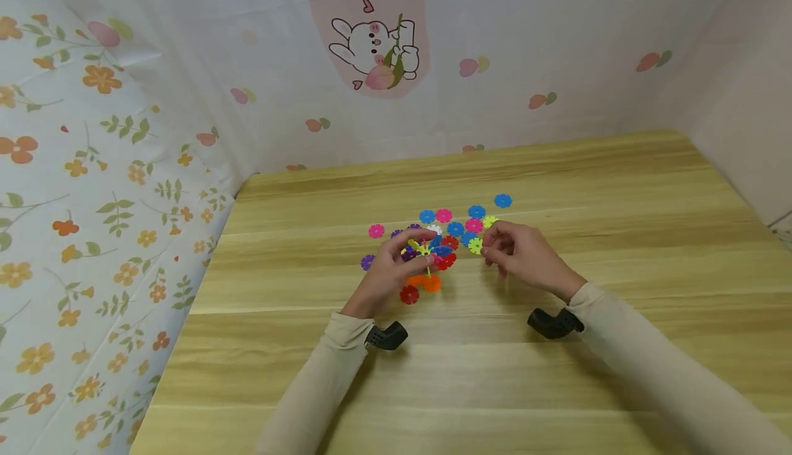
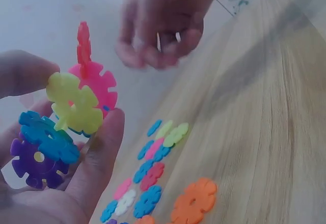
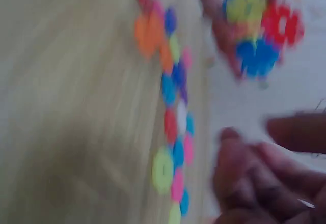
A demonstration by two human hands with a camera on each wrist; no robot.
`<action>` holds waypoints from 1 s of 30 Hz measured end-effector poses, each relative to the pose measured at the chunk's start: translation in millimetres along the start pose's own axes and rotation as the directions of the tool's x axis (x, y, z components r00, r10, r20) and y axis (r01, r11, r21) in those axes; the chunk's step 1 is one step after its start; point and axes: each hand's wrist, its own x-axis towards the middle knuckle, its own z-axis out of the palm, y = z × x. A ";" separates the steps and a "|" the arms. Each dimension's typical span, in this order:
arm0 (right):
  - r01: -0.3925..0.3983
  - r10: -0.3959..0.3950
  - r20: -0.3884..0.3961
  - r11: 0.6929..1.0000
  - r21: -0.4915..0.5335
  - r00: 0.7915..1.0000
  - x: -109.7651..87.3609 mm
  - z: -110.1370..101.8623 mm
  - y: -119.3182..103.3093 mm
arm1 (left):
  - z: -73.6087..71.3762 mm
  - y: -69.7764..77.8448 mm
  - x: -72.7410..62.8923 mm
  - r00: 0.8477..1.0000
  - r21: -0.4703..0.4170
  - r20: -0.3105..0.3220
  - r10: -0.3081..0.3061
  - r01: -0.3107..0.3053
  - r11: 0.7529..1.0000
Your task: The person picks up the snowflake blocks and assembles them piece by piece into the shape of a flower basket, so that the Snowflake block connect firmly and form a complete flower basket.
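Observation:
My left hand (image 1: 391, 266) grips a cluster of flower-shaped plastic discs slotted together, held up over the table. In the left wrist view a yellow disc (image 2: 76, 104) faces the camera, with a purple disc (image 2: 38, 158) below it and a pink disc (image 2: 99, 84) behind. A red disc (image 3: 283, 24) and a blue disc (image 3: 257, 58) stick out of the cluster in the right wrist view. My right hand (image 1: 520, 252), with bent fingers and thumb apart, holds nothing. It is to the right of the cluster, near a loose yellow-green disc (image 1: 475, 246).
Loose discs in several colours lie on the wooden table (image 1: 470, 386), among them an orange disc (image 1: 432, 284), a dark red one (image 1: 409, 295) and a far blue one (image 1: 503, 201). Patterned cloth (image 1: 272, 97) hangs behind and at the left. Black mounts (image 1: 386, 336) sit at both wrists.

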 end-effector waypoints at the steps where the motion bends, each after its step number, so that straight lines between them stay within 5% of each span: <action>1: -0.007 0.009 0.011 0.996 -0.091 1.000 4.3 -2.4 2.3 | -1.0 0.2 -0.2 1.000 0.007 0.009 -0.006 0.006 1.000; 7: -0.072 0.097 0.030 0.879 -0.472 0.995 29.9 2.9 11.2 | 5.3 9.0 -2.3 0.999 0.076 0.043 -0.028 0.025 0.997; 10: -0.100 0.129 0.015 0.828 -0.552 0.991 37.5 9.9 14.1 | 13.1 18.1 -4.2 0.998 0.098 0.061 -0.027 0.021 0.995; 14: -0.126 0.156 0.002 0.804 -0.581 0.988 41.2 14.9 19.5 | 20.2 25.6 -5.1 0.997 0.104 0.080 0.015 -0.023 0.994; 25: -0.102 0.119 0.022 0.918 -0.384 0.993 36.6 9.4 28.2 | 20.5 20.9 -1.1 0.997 0.131 0.069 0.021 -0.030 0.991; 30: -0.081 0.093 0.096 0.990 -0.116 0.991 25.6 5.1 23.0 | 19.9 15.7 1.2 0.997 0.126 0.073 0.012 -0.021 0.992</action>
